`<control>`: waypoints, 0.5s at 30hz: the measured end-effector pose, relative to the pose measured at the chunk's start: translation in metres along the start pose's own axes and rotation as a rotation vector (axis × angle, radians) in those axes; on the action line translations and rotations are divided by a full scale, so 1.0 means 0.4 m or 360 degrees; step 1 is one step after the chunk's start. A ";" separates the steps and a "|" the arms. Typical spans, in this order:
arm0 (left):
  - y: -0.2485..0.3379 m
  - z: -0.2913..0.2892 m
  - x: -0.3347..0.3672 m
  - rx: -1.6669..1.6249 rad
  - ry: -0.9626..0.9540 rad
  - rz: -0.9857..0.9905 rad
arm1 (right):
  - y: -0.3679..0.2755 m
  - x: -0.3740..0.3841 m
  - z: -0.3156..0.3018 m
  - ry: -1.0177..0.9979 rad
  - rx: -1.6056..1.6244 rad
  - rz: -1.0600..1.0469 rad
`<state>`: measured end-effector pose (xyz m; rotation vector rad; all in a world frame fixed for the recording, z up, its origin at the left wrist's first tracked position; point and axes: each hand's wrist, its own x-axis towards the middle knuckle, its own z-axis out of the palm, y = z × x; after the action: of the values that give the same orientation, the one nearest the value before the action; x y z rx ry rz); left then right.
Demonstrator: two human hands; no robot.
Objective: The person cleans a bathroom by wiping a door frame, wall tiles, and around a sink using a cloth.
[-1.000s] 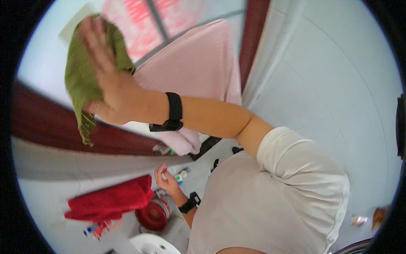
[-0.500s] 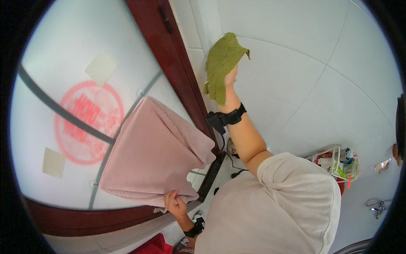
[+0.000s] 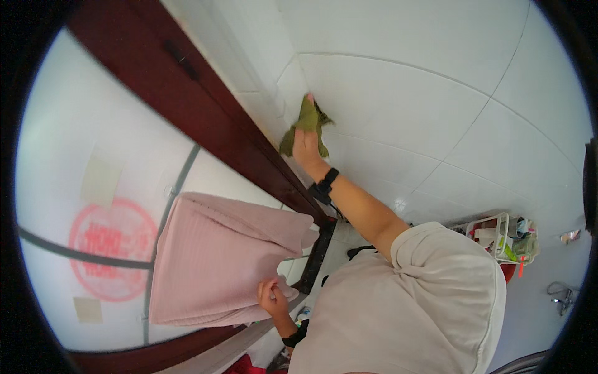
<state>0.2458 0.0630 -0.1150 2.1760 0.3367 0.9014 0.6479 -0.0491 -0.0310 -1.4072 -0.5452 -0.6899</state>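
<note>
Head cam: R hand [image 3: 306,148] is up w/ the green cloth [image 3: 308,115], right at the corner of the white tiled wall [image 3: 405,106], just beside the dark red frame [image 3: 218,100]. The cloth covers most of the fingers and one fingertip pokes out past it, so tbh can't tell if they're gripping or just flat under it. Black strap [image 3: 327,181] on that wrist.

L hand [image 3: 273,299] is down low, fingers loosely curled, nothing visible in it. It's in front of the lower edge of the pink towel [image 3: 212,268]; can't tell if they touch. Towel hangs by the glass panel [image 3: 56,149] w/ a round red mark [image 3: 115,249]. Off to the right, approx. shoulder side: white basket [image 3: 500,234] w/ misc. stuff.
</note>
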 end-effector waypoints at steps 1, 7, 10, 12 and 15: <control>0.014 0.014 0.017 0.0009 -0.0021 0.0010 | 0.045 -0.039 0.002 0.0021 -0.0003 0.0013; 0.065 0.095 0.089 0.0083 -0.0233 0.0135 | 0.107 -0.111 -0.011 0.0026 0.0065 0.0198; 0.064 0.133 0.118 -0.0038 -0.0256 0.0032 | 0.067 -0.076 0.009 -0.0003 0.0089 0.0083; 0.066 0.159 0.144 0.0058 -0.0278 0.0290 | -0.005 0.020 0.020 -0.0088 0.0049 -0.0139; 0.061 0.181 0.142 0.0008 -0.0240 0.0174 | -0.161 0.246 -0.001 -0.0266 -0.0059 -0.0577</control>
<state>0.3359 0.0345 -0.1034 2.2694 0.1482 0.7899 0.6702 -0.0623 0.0839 -1.4227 -0.9384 -0.8772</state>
